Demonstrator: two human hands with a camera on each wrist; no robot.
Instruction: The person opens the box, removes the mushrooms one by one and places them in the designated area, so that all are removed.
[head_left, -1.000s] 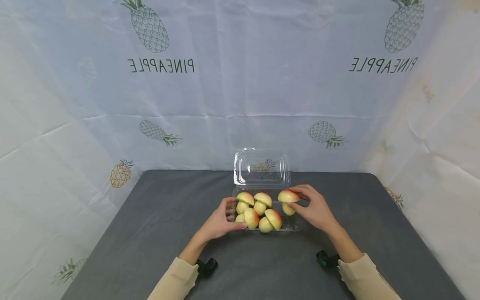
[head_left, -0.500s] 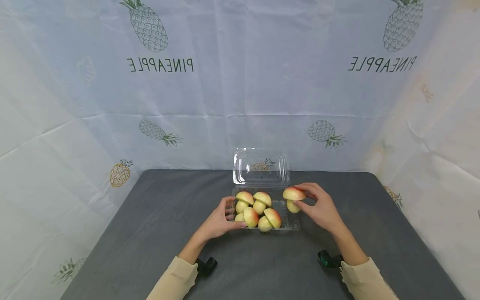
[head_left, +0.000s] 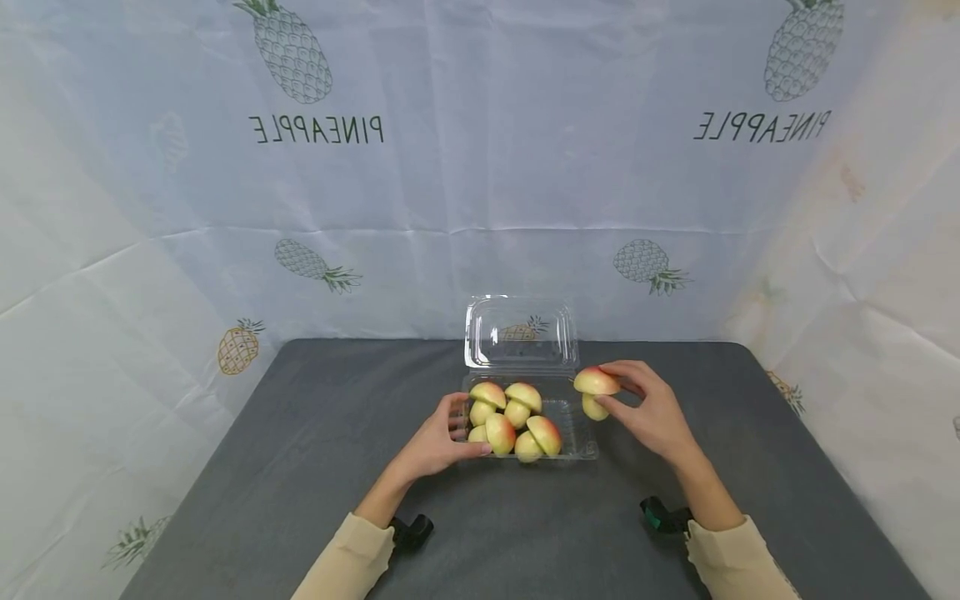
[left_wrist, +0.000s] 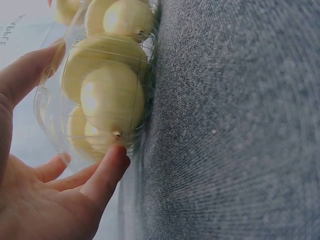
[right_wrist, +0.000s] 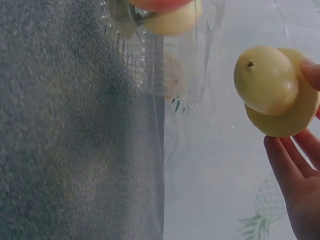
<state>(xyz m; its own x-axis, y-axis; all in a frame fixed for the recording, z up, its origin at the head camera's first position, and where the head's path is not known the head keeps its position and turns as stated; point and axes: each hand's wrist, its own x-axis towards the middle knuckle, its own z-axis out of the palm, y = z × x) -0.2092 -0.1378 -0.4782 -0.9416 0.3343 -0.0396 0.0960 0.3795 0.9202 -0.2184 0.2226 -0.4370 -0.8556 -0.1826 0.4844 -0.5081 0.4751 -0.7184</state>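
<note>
A clear hinged plastic box [head_left: 576,429] stands on the table with its lid [head_left: 521,310] raised. Several yellow toy mushrooms with red-blushed caps, one of them here [head_left: 544,436], fill its left and middle parts. My left hand [head_left: 437,443] holds the box's left end, thumb at the front; in the left wrist view, fingertips touch the clear wall beside a mushroom [left_wrist: 112,97]. With my right hand [head_left: 651,414] I pinch another toy mushroom [head_left: 597,382] above the box's right edge. The right wrist view shows that mushroom [right_wrist: 265,80] apart from the box.
The dark grey table [head_left: 337,417] spreads around the box. A white cloth [head_left: 450,183] printed with pineapples hangs behind it and along both sides. Black wrist devices, such as the one on the right [head_left: 663,517], sit by both cuffs.
My right hand has moved right and slightly up with the mushroom, from over the box's right part to its right edge. The left hand stays on the box.
</note>
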